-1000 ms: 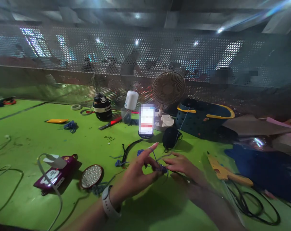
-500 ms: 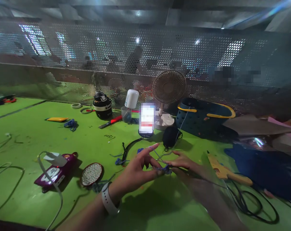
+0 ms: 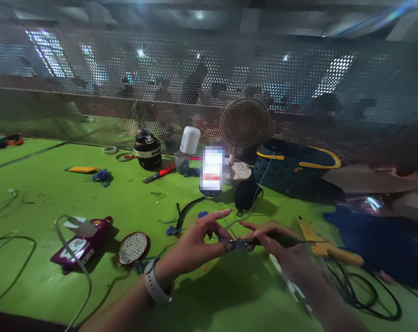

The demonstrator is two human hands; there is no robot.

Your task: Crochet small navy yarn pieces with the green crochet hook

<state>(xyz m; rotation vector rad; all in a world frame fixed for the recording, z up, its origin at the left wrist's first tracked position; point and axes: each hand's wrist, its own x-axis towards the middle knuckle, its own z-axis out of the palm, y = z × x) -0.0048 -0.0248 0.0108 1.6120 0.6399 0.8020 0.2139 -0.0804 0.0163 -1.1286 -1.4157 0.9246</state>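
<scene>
Over the green table (image 3: 132, 203), both hands (image 3: 236, 240) pinch blue yarn (image 3: 238, 243).

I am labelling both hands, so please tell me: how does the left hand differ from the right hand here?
The left hand wears a white wristband; the right hand shows none. The left hand's forefinger is raised; the right hand's fingers lie low and look blurred. Both hold the blue yarn piece.
</scene>
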